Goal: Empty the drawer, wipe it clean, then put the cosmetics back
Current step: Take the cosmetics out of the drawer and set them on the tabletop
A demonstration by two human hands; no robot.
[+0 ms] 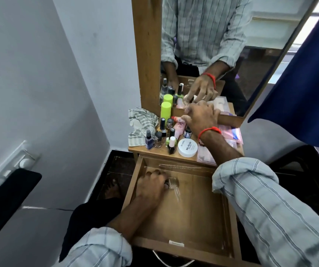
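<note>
— Down by our knees the drawer [183,212] is pulled out. Is anything left inside?

— Just one small clear thing [173,183], we think. Our left hand [152,185] is curled on it, so it can come out too.

— Why are the bottles [162,134] up on the table [176,153]?

— We put them there so the drawer can be wiped. The striped cloth [140,125] lies beside them, close enough to grab.

— What is our right hand [201,117] doing by the mirror [231,54]?

— Its fingers are bent around something small among the bottles. We cannot tell what it is.
</note>
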